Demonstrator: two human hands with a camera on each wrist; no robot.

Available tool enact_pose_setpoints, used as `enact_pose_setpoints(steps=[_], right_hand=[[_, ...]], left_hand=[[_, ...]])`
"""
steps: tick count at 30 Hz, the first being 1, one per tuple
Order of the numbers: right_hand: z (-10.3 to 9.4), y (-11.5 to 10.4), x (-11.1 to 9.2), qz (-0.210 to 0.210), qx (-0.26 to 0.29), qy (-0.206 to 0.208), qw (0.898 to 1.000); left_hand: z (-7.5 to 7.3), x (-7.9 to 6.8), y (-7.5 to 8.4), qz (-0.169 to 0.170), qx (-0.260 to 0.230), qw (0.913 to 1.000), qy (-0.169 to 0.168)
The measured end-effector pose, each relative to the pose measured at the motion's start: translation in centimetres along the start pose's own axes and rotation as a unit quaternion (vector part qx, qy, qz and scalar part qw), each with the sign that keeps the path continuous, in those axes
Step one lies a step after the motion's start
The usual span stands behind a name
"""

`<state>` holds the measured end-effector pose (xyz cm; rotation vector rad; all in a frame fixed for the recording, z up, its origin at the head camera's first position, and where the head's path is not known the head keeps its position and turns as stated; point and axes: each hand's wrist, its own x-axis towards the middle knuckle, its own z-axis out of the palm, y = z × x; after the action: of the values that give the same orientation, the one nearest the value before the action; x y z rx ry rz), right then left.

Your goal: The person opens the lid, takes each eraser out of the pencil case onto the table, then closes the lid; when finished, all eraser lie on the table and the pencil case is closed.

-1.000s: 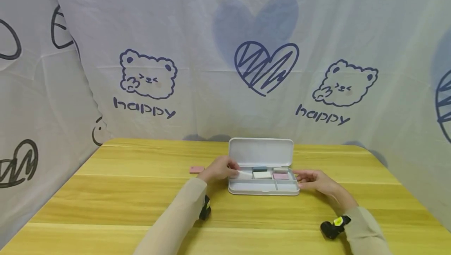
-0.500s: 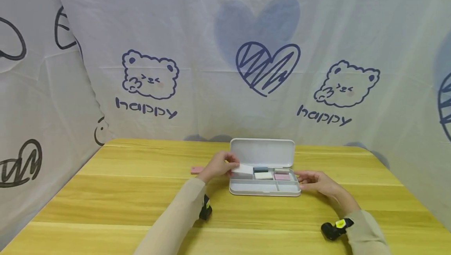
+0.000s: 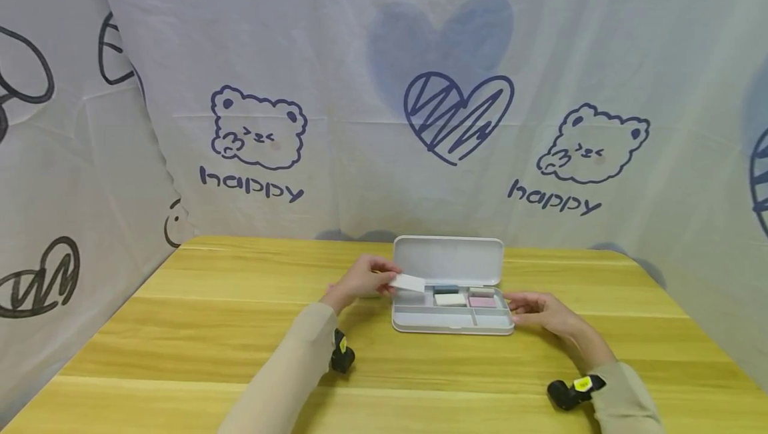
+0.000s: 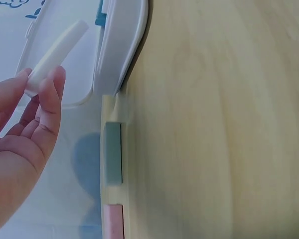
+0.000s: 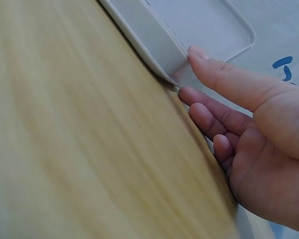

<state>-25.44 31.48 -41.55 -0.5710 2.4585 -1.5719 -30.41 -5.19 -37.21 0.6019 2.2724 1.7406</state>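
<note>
In the head view, my left hand (image 3: 366, 275) pinches a white eraser (image 3: 409, 283) between thumb and fingertips. The eraser is held tilted above the back left compartment of an open white pencil case (image 3: 429, 319). In the left wrist view it is a slim white block (image 4: 57, 52) in front of the raised lid. My right hand (image 3: 543, 309) rests at the case's right end. The right wrist view shows its thumb touching the case's corner, other fingers loosely bent beside it. Inside the case lie a white block (image 3: 450, 299), a pink block (image 3: 482, 302) and a blue block (image 3: 446, 289).
A green block (image 4: 113, 154) and a pink block (image 4: 113, 221) lie on the wooden table (image 3: 456, 381) left of the case, mostly hidden by my left hand in the head view. A printed cloth (image 3: 360, 174) hangs behind the table.
My left hand has lifted the white eraser up out of the case's left compartment and shifted slightly left. The right hand has stayed at the case's right end.
</note>
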Motion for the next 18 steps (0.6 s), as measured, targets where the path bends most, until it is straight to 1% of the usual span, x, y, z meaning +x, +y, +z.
enact_pose_setpoints(steps=[5, 8, 13, 15, 18], right_hand=[[0.0, 0.2, 0.0, -0.008, -0.001, 0.000, 1.000], [0.0, 0.2, 0.1, -0.009, 0.002, 0.000, 1.000], [0.1, 0.1, 0.1, -0.008, 0.002, 0.003, 1.000], [0.1, 0.1, 0.0, -0.008, 0.004, 0.002, 1.000], [0.1, 0.1, -0.1, -0.012, 0.005, 0.004, 1.000]], left_hand=[[-0.9, 0.0, -0.5, 0.001, -0.022, 0.9997, 0.004], [-1.4, -0.3, -0.6, 0.008, -0.033, 0.9994, 0.010], [-2.2, -0.9, -0.6, 0.007, -0.064, 0.9970, 0.043], [-2.5, -1.1, -0.7, -0.002, -0.073, 0.9957, 0.056], [-3.2, -1.3, -0.8, -0.013, -0.072, 0.9952, 0.065]])
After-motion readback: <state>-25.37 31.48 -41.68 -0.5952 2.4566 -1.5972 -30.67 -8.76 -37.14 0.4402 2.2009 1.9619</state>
